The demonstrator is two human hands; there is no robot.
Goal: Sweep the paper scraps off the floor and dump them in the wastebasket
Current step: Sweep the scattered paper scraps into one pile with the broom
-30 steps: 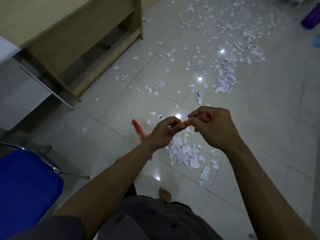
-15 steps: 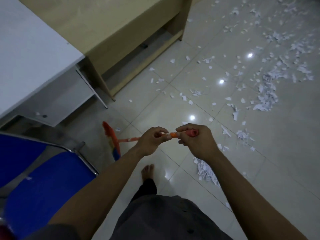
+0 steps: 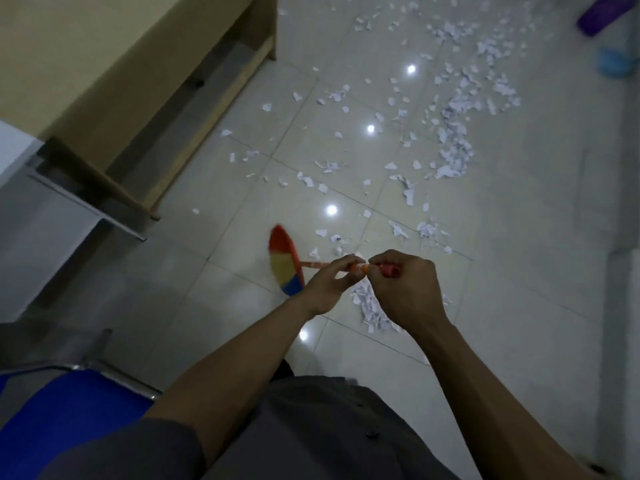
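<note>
An office-like room is shown. A pale wooden desk with a low front panel [image 3: 104, 67] is set at the upper left. A white-topped side unit [image 3: 14, 147] is placed just beside it, and a blue padded chair on a chrome tube frame [image 3: 59, 427] is seen at the lower left. The glossy pale tiled floor [image 3: 536, 271] is strewn with torn white paper scraps [image 3: 453, 157], and round ceiling lights are reflected in it.

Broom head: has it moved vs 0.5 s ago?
Yes. The broom head was directly below the desk foot; it has swung right, away from that foot, back toward the scrap pile.
</note>
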